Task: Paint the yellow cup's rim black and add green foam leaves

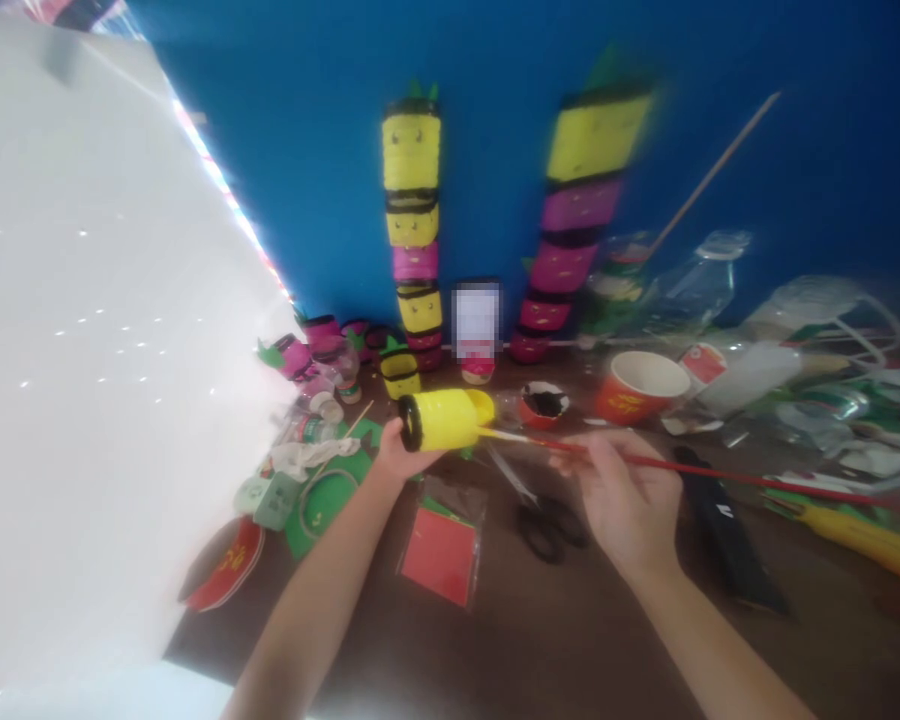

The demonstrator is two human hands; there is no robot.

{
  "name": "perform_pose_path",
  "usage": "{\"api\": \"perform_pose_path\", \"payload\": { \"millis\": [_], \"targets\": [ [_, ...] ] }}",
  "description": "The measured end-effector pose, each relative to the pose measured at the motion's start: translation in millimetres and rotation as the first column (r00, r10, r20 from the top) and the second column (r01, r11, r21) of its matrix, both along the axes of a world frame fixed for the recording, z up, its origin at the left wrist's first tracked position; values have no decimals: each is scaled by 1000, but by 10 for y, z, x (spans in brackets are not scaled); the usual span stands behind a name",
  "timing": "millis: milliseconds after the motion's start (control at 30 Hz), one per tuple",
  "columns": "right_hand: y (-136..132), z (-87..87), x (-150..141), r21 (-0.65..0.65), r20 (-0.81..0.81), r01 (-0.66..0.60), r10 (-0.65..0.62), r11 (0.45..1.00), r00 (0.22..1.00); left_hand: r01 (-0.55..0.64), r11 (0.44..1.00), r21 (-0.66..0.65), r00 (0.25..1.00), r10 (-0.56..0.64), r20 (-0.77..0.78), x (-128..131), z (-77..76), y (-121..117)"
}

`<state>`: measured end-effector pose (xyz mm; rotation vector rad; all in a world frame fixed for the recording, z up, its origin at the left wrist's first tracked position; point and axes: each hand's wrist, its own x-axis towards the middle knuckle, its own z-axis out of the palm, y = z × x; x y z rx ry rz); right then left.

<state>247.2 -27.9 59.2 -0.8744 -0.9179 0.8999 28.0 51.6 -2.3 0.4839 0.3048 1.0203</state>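
My left hand (399,452) is closed around a yellow-painted cup (448,418) with a black rim, held on its side above the brown table. My right hand (621,492) pinches a long red-handled paintbrush (690,468), whose tip touches the cup's right end. Black scissors (546,520) lie on the table between my hands.
Two tall stacks of yellow and pink painted cups (412,215) lean on the blue wall. A red paper cup (640,386), a small pot of black paint (544,404), plastic bottles (701,285), red paper in a bag (441,552) and green scraps lie around. A white board (82,350) fills the left.
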Motion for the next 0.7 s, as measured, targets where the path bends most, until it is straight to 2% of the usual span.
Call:
{"api": "perform_pose_path", "payload": {
  "millis": [367, 700],
  "targets": [
    [-9, 57, -23, -28, -69, 15, -17, 999, 997, -16, 1000, -1, 999, 16, -44, 7, 36, -13],
    [-33, -2, -12, -3, 41, 50, -50, 999, 998, -37, 999, -23, 999, 37, -17, -3, 29, -8]
  ]
}}
